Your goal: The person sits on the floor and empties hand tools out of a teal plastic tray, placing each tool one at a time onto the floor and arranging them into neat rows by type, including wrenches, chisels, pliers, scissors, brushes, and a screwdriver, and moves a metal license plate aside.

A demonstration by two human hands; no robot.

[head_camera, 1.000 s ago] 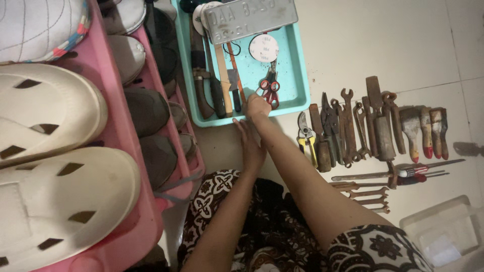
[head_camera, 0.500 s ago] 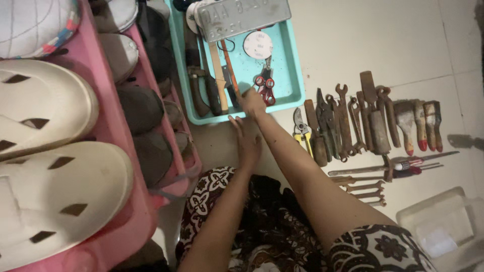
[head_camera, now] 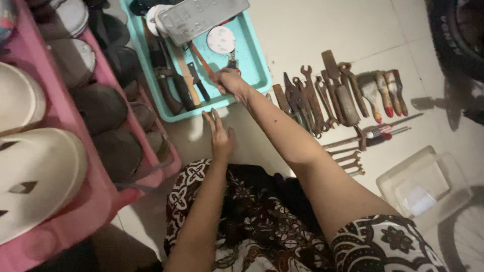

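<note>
The turquoise plastic tray point(head_camera: 254, 75) on the tiled floor sits higher and further left in view than a second ago. The right hand point(head_camera: 228, 80) has closed on the red-handled scissors, now hidden under it inside the tray's near edge. The left hand point(head_camera: 220, 135) rests flat and empty on the floor.

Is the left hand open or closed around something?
Open. The left hand lies flat on the floor with fingers spread, holding nothing, just below the turquoise tray; the right hand reaches into that tray.

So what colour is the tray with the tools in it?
The tray is light turquoise blue, seen clearly in the head view, where the right hand reaches in.
</note>
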